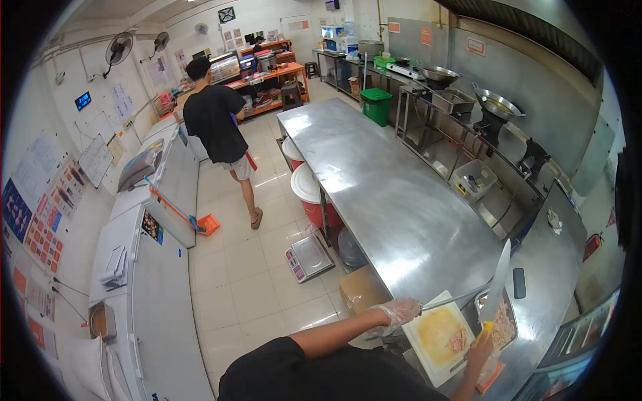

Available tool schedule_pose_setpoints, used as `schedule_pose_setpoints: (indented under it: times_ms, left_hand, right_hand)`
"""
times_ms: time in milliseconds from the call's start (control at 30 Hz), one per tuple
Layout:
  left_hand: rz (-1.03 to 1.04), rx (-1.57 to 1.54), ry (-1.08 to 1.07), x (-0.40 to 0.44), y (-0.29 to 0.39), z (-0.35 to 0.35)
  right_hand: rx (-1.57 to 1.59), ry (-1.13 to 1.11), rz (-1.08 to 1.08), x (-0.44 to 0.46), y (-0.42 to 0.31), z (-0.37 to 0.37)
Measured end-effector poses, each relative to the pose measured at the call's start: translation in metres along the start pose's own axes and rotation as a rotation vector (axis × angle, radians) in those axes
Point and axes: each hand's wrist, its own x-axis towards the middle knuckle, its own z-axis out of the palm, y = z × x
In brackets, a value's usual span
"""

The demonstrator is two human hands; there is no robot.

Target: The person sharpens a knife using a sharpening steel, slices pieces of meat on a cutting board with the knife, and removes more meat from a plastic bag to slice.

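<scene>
My left hand point(400, 312), in a clear plastic glove, is closed around one end of a sharpening steel point(456, 297), a thin grey rod pointing right. In my right hand point(479, 351) is a large knife point(498, 275) with a yellow handle, its broad blade pointing up and away. The rod's far end meets or passes close to the blade; I cannot tell which. Below my hands lies a white cutting board point(428, 337) with yellowish stains and a small heap of chopped meat point(459, 339). Right of it, a metal tray point(513, 327) holds more chopped pale meat, partly behind the knife.
A long steel table point(394, 200) stretches ahead, with a dark phone point(519, 283) near the tray. On the floor are a scale point(309, 257), a cardboard box point(363, 289) and lidded red buckets point(309, 194). Another person point(214, 113) walks beside white freezers point(160, 267). Woks line the right wall.
</scene>
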Motion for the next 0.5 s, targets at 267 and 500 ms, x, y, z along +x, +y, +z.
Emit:
schedule_pose_setpoints:
  times_ms: [267, 500]
  left_hand:
    - [0.014, -0.120, 0.035, -0.023, 0.008, -0.026]
    - [0.163, -0.068, 0.089, -0.018, -0.008, 0.001]
  right_hand:
    - [-0.007, -0.039, -0.059, -0.057, -0.127, -0.039]
    - [1.494, -0.299, 0.770, -0.030, -0.165, -0.030]
